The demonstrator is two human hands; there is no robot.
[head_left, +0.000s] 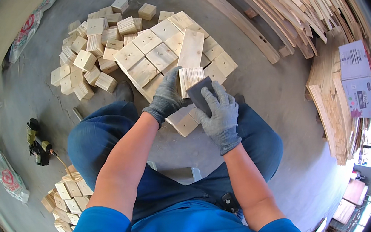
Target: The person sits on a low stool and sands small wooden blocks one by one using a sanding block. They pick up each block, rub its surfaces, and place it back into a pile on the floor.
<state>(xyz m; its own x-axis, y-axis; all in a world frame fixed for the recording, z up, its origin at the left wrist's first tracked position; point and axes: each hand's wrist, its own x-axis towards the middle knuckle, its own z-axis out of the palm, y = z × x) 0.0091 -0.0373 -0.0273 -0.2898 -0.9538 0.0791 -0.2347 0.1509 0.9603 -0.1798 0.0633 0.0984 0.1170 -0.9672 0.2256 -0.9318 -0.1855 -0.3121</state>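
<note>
My left hand [167,92], in a grey knit glove, grips a wooden block [191,77] by its left side, with the striped grain of one face turned up toward me. In my right hand [221,117], gloved the same way, is a dark grey sanding block [201,94], pressed between fingers and thumb. It lies against or just over the near right edge of the wooden block; whether they touch is hard to tell. Beyond both hands, a pale board [191,48] rests on closely set wooden blocks [161,56]. Another block [184,124] sits under my hands, partly covered.
A loose heap of wooden blocks [93,41] lies at the far left, and stacked blocks [71,195] stand at the near left. A corded power tool [37,142] is on the floor. Long timber strips [273,3] and a carton [357,78] line the right.
</note>
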